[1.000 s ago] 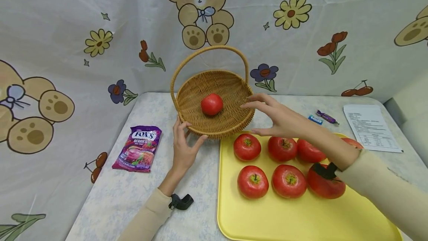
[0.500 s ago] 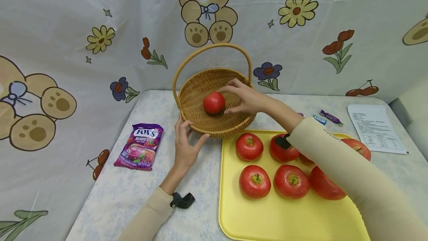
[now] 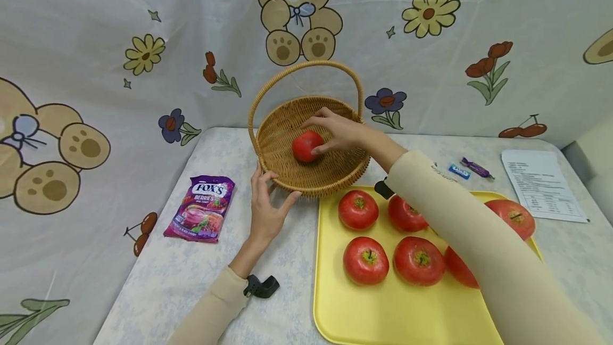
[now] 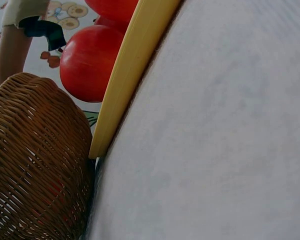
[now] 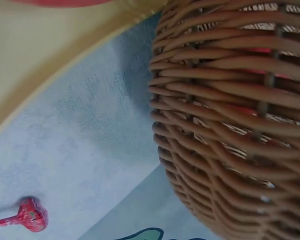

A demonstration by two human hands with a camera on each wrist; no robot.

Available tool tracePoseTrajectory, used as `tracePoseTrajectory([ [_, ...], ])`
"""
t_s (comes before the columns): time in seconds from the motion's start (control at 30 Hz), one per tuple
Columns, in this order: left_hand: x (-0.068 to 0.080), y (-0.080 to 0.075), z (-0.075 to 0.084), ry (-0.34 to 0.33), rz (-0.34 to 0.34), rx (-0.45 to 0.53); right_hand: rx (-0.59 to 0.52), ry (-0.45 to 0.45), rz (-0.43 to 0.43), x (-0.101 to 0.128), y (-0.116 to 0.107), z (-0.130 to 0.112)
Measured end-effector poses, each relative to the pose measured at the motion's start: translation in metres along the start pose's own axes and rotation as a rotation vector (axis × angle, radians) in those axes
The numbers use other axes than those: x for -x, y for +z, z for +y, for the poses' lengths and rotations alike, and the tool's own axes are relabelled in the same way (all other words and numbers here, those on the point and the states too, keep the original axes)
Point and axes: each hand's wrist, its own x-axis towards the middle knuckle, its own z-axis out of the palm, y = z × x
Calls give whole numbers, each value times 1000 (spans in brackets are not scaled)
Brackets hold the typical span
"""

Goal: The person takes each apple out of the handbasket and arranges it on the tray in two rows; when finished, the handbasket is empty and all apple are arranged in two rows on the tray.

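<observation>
Inside the basket, right hand fingers curl around the apple, while the left hand, fingers spread, braces the rim.

The right sleeve hides part of two apples on the tray, whose near edge is cut off.
</observation>
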Motion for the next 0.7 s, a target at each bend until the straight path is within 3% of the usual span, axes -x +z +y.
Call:
tracePoseTrajectory([
  [0.3,0,0,-4,-1,-5,-13,-23,-12,-71,-20,17,2],
  [0.47,-1,0,-3,12,-5,-11,17,-4,-129,-25,27,1],
  [0.7,-1,-2,1,8,-10,-13,73,18,-86,-26,31,3],
])
